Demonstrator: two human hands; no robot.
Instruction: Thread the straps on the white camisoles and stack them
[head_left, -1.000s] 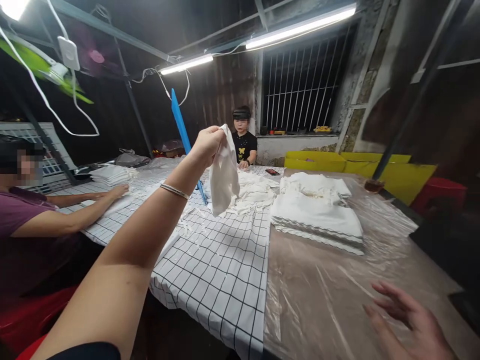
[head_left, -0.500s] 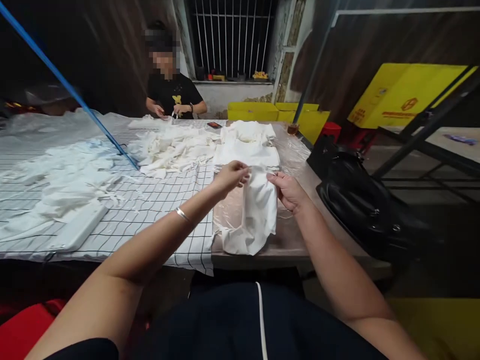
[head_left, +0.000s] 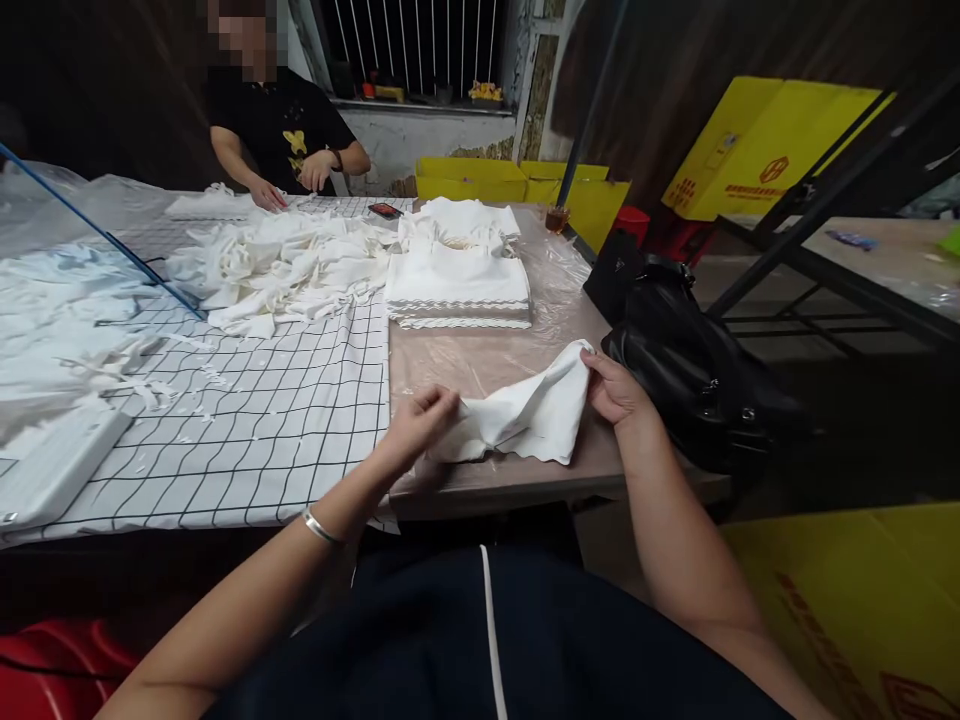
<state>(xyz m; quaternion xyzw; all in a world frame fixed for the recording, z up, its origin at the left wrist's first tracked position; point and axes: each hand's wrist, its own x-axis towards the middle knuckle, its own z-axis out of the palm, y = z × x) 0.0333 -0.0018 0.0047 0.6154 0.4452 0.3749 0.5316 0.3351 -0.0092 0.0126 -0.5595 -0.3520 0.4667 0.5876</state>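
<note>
Head view: the left hand [head_left: 421, 425] pinches 1 end of a white cloth piece [head_left: 529, 415] and the right hand [head_left: 616, 388] grips the other, at 3 o'clock. The cloth lies on the plastic-covered table [head_left: 480, 350]; a folded white stack [head_left: 457, 285] sits at 12 o'clock.

Dim workshop: barred window [head_left: 420, 40] at the back, yellow boxes [head_left: 757, 145] stacked right, checked cloth [head_left: 262, 420] over the long worktop [head_left: 480, 480].
</note>
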